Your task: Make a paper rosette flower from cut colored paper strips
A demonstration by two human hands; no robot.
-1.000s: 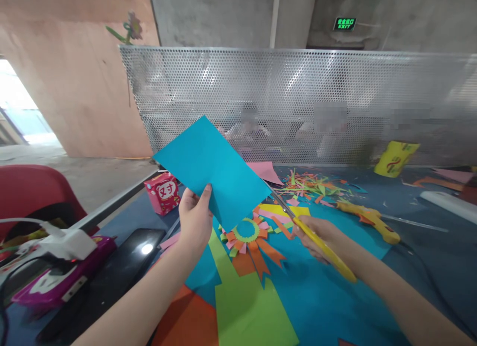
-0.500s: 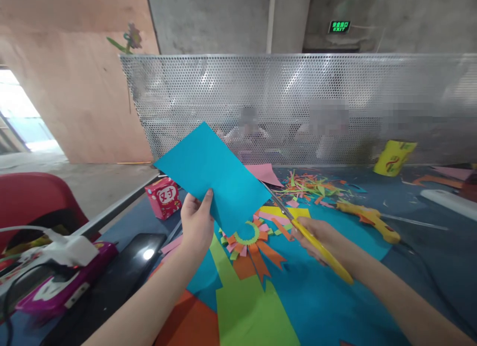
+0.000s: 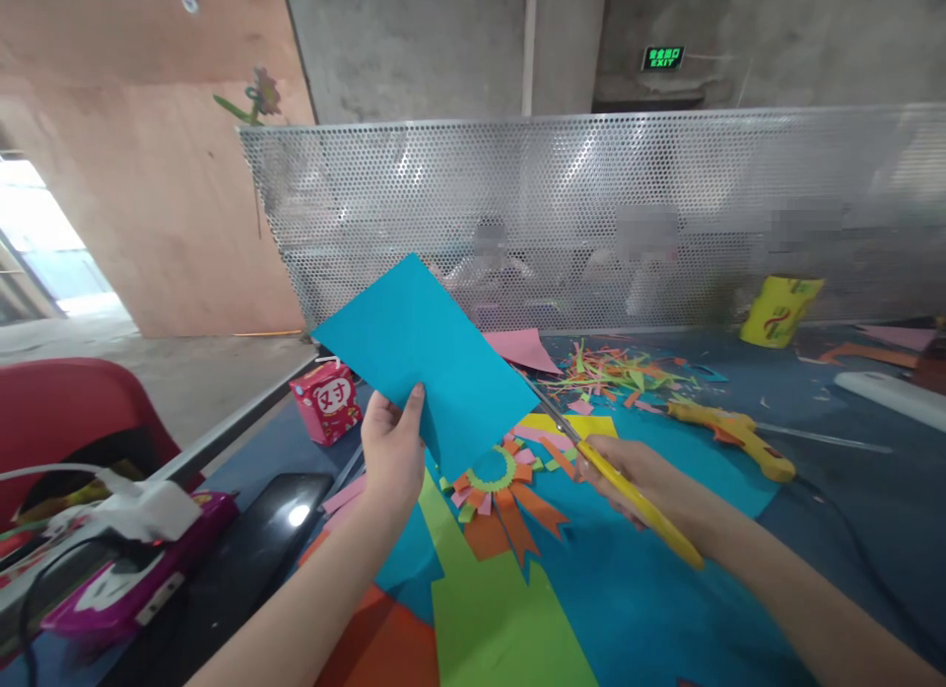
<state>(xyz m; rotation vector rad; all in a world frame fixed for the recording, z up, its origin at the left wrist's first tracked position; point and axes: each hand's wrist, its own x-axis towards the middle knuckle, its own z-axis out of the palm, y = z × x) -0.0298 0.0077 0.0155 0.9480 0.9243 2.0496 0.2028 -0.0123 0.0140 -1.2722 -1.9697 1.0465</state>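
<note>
My left hand (image 3: 395, 450) pinches a blue sheet of paper (image 3: 425, 347) by its lower edge, thumb on the near face, and holds it tilted above the table. My right hand (image 3: 628, 480) grips yellow-handled scissors (image 3: 642, 500). Their blades reach up-left to the sheet's right corner and are partly hidden behind it; whether they are cutting I cannot tell. Below the sheet lies a round paper rosette (image 3: 509, 490) with orange, pink and green strips around a blue centre. Under it are a green paper piece (image 3: 503, 618) and an orange one (image 3: 391, 638).
Paper scraps (image 3: 621, 367) are heaped at the back, near a pink sheet (image 3: 523, 350). A yellow glue gun (image 3: 731, 436) lies right, a yellow roll (image 3: 781, 312) behind it. On the left are a red box (image 3: 326, 401), a phone (image 3: 273, 529) and a purple power strip (image 3: 140, 579). A perforated metal screen (image 3: 414, 184) stands behind.
The view has shifted slightly. My left hand still holds the blue sheet, and the scissors stay at its right corner with little visible movement.
</note>
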